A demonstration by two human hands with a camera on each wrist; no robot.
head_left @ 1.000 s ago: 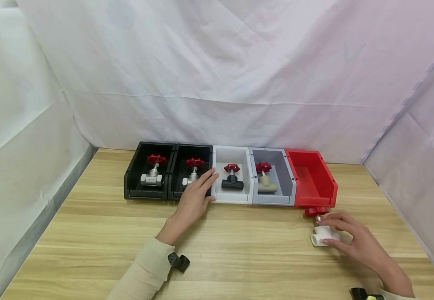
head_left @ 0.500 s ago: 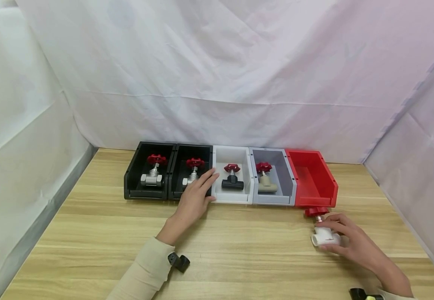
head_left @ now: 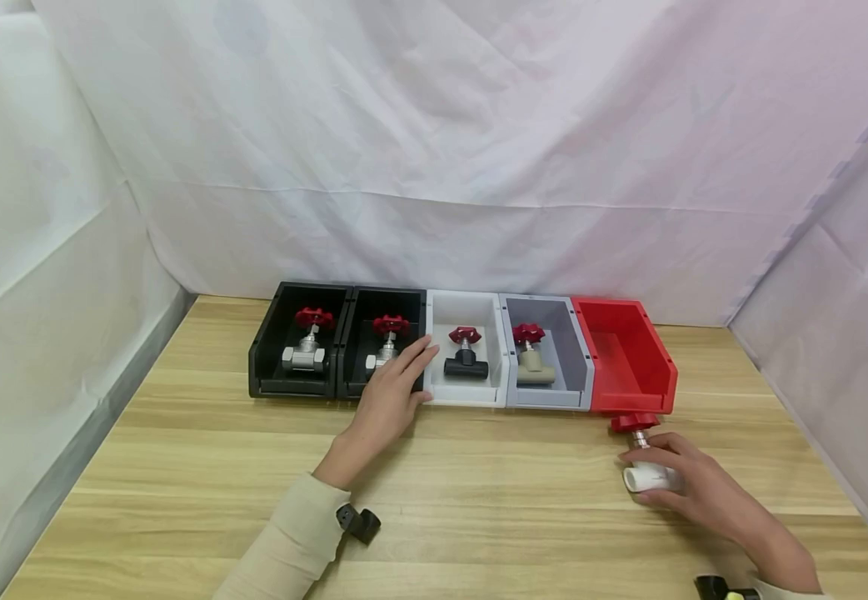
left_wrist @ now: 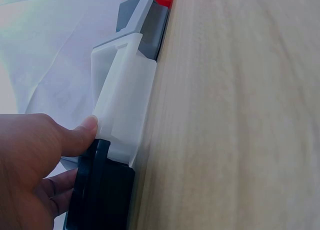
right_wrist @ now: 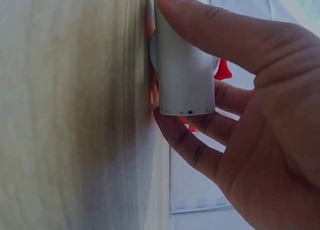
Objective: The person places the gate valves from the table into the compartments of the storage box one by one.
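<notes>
A white plastic valve (head_left: 650, 478) with a red handwheel (head_left: 635, 422) lies on the wooden table just in front of the red bin (head_left: 617, 358). My right hand (head_left: 707, 492) grips its white body between thumb and fingers; in the right wrist view the thumb lies along the white tube (right_wrist: 187, 77). My left hand (head_left: 380, 408) rests over the front rims where the second black bin (head_left: 362, 390) meets the white bin (head_left: 464, 398). Its fingers are fairly straight, and its thumb touches the white bin's front lip in the left wrist view. The fingertips are partly hidden there.
Five-coloured-row aside, another black bin (head_left: 284, 388) and a grey bin (head_left: 569, 400) complete the line. Metal valves (head_left: 303, 358) sit in the black bins, a black valve (head_left: 466, 367) in the white one, a beige valve (head_left: 533, 371) in the grey one. White cloth (head_left: 434, 167) hangs behind.
My right hand's fingers have slid lower and closer around the white valve's body, which has turned slightly. My left hand stays where it was.
</notes>
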